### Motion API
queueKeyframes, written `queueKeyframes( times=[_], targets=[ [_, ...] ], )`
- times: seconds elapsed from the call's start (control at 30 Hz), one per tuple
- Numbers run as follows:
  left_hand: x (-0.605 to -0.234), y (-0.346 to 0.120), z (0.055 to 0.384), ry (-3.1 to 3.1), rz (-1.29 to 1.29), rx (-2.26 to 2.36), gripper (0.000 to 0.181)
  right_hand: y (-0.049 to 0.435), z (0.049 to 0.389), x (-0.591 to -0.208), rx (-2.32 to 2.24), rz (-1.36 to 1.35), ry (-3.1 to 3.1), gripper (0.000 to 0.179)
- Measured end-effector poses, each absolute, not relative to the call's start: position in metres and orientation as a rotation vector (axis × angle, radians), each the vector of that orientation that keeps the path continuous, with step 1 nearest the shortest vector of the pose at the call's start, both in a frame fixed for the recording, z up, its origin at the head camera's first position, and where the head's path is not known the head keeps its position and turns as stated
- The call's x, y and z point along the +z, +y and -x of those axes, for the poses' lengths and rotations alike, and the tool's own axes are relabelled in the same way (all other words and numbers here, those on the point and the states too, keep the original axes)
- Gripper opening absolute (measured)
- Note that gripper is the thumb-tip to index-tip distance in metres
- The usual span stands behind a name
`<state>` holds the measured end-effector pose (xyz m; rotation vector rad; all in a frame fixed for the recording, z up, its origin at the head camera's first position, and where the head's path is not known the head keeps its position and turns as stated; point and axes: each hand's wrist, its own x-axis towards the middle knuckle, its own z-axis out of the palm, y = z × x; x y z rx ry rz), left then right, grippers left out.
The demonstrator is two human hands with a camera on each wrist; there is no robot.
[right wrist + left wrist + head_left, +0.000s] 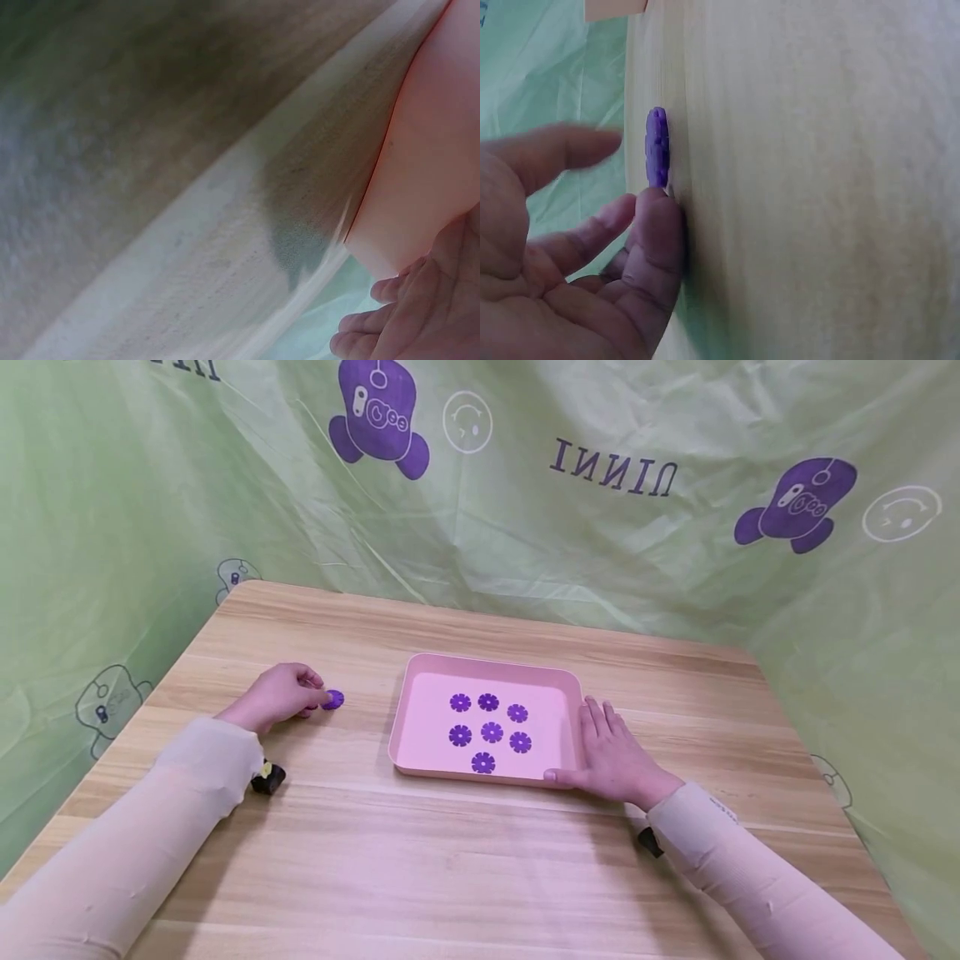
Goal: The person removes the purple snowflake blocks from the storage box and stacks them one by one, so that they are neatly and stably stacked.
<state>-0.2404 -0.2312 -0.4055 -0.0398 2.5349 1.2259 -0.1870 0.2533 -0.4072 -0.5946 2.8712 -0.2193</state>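
Left of the tray, a purple notched plastic disc [333, 699] lies on the wooden table. My left hand [285, 693] is at it. The left wrist view shows the disc [657, 147] edge-on, one fingertip meeting its near edge while another, blurred finger [592, 146] stays apart. Whether several discs are stacked there, I cannot tell. Resting against the right front corner of a pink tray [427, 768] is my right hand [618, 764], fingers straight along the side and thumb on the front rim. Several similar purple discs [491, 732] lie flat and spread out inside the tray.
The wooden table [450, 860] extends around the tray on all sides. Behind and beside it hangs a green printed curtain [525, 543]. A small black device [267, 777] sits under the left wrist, another [650, 842] under the right.
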Motion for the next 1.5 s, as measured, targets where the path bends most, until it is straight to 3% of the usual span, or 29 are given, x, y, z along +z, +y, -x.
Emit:
queueKeyframes(
  times=[0.17, 0.53, 0.93, 1.5],
  targets=[
    [-0.406, -0.226, 0.24, 2.622, -0.083, 1.074, 0.047, 0.254, 0.187, -0.407, -0.206, 0.599, 2.876, 0.121],
    [-0.408, -0.225, 0.239, 2.7, -0.116, 0.986, 0.04, 0.253, 0.187, -0.407, -0.214, 0.598, 2.872, 0.122],
    [-0.393, -0.219, 0.239, 2.744, -0.115, 0.959, 0.053, 0.253, 0.187, -0.406, -0.221, 0.593, 2.864, 0.124],
    [-0.37, -0.121, 0.244, 2.678, -0.352, 1.099, 0.038, 0.252, 0.186, -0.406, -0.218, 0.584, 2.858, 0.124]
  ],
)
